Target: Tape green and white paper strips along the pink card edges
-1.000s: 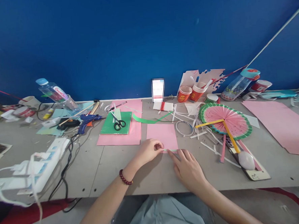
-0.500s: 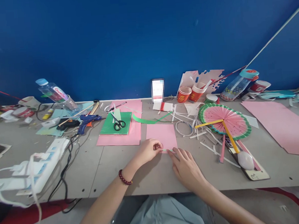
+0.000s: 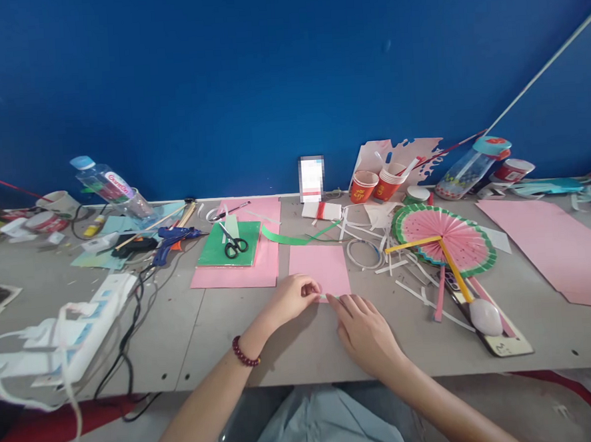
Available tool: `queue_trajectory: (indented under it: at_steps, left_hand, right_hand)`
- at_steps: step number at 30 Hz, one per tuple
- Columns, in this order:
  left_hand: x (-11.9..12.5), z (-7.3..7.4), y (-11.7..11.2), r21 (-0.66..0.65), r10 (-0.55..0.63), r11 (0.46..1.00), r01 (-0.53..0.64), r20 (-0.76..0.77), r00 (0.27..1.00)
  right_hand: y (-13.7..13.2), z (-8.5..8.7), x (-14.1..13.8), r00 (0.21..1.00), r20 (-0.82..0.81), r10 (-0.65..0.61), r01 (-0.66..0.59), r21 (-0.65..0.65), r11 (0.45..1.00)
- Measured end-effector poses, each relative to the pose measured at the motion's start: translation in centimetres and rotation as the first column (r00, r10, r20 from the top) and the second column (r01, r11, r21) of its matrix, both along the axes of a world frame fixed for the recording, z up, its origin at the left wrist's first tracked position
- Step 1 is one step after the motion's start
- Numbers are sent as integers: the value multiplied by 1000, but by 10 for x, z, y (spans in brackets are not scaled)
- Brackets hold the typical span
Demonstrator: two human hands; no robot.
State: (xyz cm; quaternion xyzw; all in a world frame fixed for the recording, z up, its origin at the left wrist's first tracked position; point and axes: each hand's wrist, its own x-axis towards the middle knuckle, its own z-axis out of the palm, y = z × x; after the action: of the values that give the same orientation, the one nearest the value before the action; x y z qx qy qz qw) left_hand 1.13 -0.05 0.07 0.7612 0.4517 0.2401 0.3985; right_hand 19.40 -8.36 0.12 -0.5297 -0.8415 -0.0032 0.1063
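Head view, right hand [image 3: 367, 326]: open, fingers extended over the near edge of the pink sheet [image 3: 318, 266].
Left hand [image 3: 293, 297]: fingers curled there; cannot tell whether pinching.
Pink sheet: flat on the grey table [image 3: 308, 353].
Green strip [image 3: 284, 239]: curving just beyond it.

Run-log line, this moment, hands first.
left hand: at near edge of small pink sheet | right hand: at same edge | scissors: on green pack

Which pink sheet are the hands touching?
The small middle sheet, with the left hand and right hand at its near edge; the larger left sheet and right sheet lie untouched.
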Motion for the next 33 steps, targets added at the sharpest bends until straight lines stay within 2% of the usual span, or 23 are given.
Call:
queue_trajectory:
  at_steps: [11,21,33]
  left_hand:
    - [-6,0,0,-65,44,997,-41,35,998]
    - [-7,5,-1,-33,54,998,-55,-4,999]
    - [-11,-1,2,-28,67,997,-67,6,998]
  right_hand:
    - [-1,-1,-9,997,65,-51,47,64,997]
    - [1,-1,-13,993,110,-48,39,86,996]
    - [0,0,-18,991,119,-53,45,71,996]
